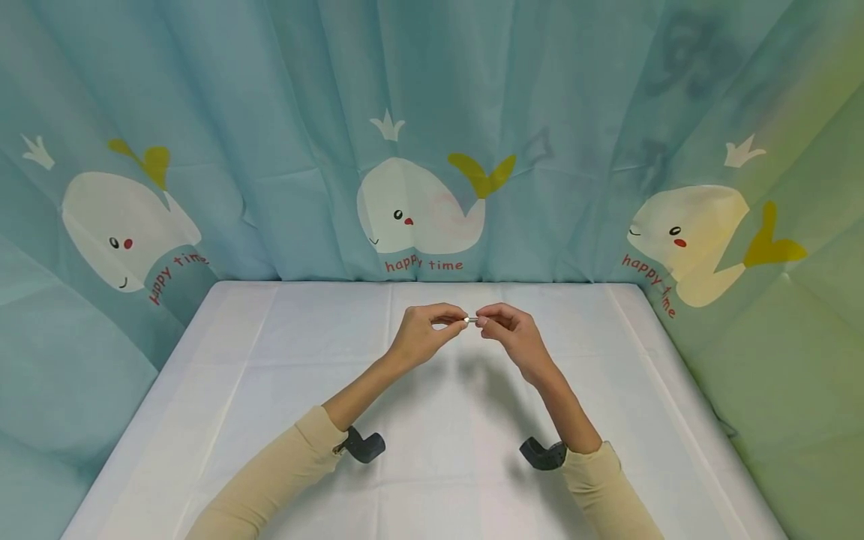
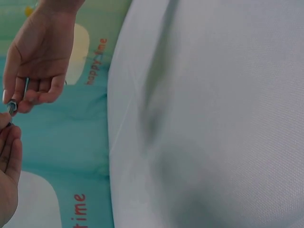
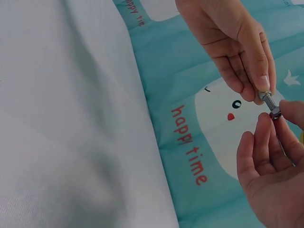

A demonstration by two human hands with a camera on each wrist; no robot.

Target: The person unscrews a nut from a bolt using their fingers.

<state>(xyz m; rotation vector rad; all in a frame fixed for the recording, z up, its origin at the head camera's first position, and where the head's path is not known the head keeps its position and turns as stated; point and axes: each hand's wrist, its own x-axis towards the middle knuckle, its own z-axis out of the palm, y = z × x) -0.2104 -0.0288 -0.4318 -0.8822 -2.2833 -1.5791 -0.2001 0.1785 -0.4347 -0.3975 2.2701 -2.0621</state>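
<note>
A small silvery bolt is held level between both hands above the far part of the table. My left hand pinches its left end between thumb and fingertips. At the other end, my right hand pinches it the same way. The right wrist view shows the threaded shank bare between the hands, and a hexagonal piece at the right fingertips. Whether that piece is a nut or the bolt's head, I cannot tell. Fingertips partly cover the left end.
A white cloth covers the table, and the hands cast shadows on it. Behind and along both sides hangs a blue-green curtain printed with whales. Dark curved pieces stick out by both sleeve cuffs.
</note>
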